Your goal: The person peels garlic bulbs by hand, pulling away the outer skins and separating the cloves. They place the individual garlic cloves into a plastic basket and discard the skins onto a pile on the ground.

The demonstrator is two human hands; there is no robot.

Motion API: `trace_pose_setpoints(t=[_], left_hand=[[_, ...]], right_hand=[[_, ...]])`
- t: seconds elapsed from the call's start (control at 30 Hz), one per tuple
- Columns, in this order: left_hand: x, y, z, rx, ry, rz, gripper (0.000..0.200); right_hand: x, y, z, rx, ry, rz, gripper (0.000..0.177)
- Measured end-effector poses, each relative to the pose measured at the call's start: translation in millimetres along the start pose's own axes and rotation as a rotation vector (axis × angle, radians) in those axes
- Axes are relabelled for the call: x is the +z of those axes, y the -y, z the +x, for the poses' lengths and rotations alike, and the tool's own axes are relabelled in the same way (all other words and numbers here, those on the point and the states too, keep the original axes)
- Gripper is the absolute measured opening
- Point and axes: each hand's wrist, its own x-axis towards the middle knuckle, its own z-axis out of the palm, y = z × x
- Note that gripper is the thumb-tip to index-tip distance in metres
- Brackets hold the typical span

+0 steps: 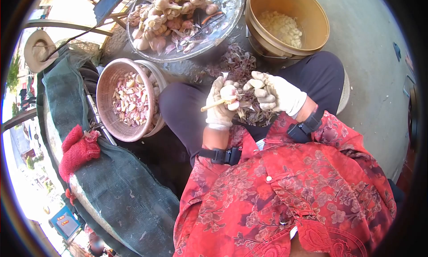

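Left hand [216, 95] partly behind garlic bulb [229, 92]

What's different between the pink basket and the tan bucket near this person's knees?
The pink basket has walls with small holes; the tan bucket's look solid. The basket holds many pinkish garlic cloves; the bucket holds pale, peeled-looking pieces. The basket sits beside the left knee, the bucket by the right knee. Both are round, open-topped and partly filled.

a pinkish-white garlic bulb [229, 91] points its stalk [212, 106] sideways.
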Motion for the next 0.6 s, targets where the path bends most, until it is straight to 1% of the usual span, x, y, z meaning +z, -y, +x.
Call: trace_pose_setpoints(t=[0.07, 0.1, 0.13, 0.17, 0.2, 0.27, 0.3, 0.37, 0.4, 0.43, 0.47, 0.5, 0.53, 0.57, 0.6], left_hand=[[12.4, 1.5, -5.9, 0.094, -0.124, 0.128, 0.019], [14.5, 2.2, -7.5, 0.094, -0.125, 0.127, 0.019], [16.5, 3.1, -8.1, 0.126, -0.133, 0.155, 0.020], [17.6, 3.6, -8.4, 0.157, -0.141, 0.181, 0.022], [17.6, 2.2, -9.2, 0.157, -0.141, 0.179, 0.022], [16.5, -1.6, -11.6, 0.062, -0.081, 0.186, 0.026], [15.3, -0.5, -9.8, 0.061, -0.080, 0.186, 0.026], [11.0, 2.4, -5.5, 0.116, -0.097, 0.218, 0.030], [12.0, 1.9, -6.9, 0.116, -0.102, 0.217, 0.030], [15.5, 0.9, -8.8, 0.092, -0.087, 0.210, 0.029], [17.3, 0.6, -9.7, 0.067, -0.072, 0.203, 0.029], [17.7, 3.5, -8.7, 0.064, -0.074, 0.204, 0.029], [18.5, 8.3, -6.9, 0.141, -0.135, 0.276, 0.027], [18.0, 10.8, -6.4, 0.219, -0.197, 0.348, 0.026], [15.1, 9.3, -7.8, 0.218, -0.201, 0.350, 0.026]], right_hand=[[0.6, 18.8, -7.5, -0.070, -0.026, -0.017, 0.039], [-0.2, 31.4, -13.2, -0.167, -0.046, -0.036, 0.037], [-5.0, 48.1, -20.4, -0.269, 0.021, -0.006, 0.038], [-9.2, 66.3, -26.7, -0.422, 0.133, 0.006, 0.042], [-4.8, 83.1, -32.9, -0.589, 0.060, 0.102, 0.047], [6.0, 97.2, -41.1, -0.702, 0.034, 0.162, 0.048], [4.5, 95.5, -39.2, -0.703, 0.033, 0.162, 0.048], [-3.6, 83.7, -27.9, -0.556, -0.050, -0.187, 0.047], [-6.5, 66.1, -20.0, -0.491, 0.026, -0.265, 0.046], [-9.0, 51.7, -8.9, -0.411, -0.093, -0.481, 0.042], [-5.8, 28.6, -5.3, -0.465, -0.122, -0.679, 0.036], [3.7, 11.5, -4.4, -0.465, -0.173, -0.828, 0.029], [15.1, -2.2, -4.5, -0.483, -0.206, -0.886, 0.023], [16.8, -10.0, 2.1, -0.501, -0.248, -1.048, 0.021], [17.4, -17.7, 8.7, -0.518, -0.289, -1.210, 0.019]])
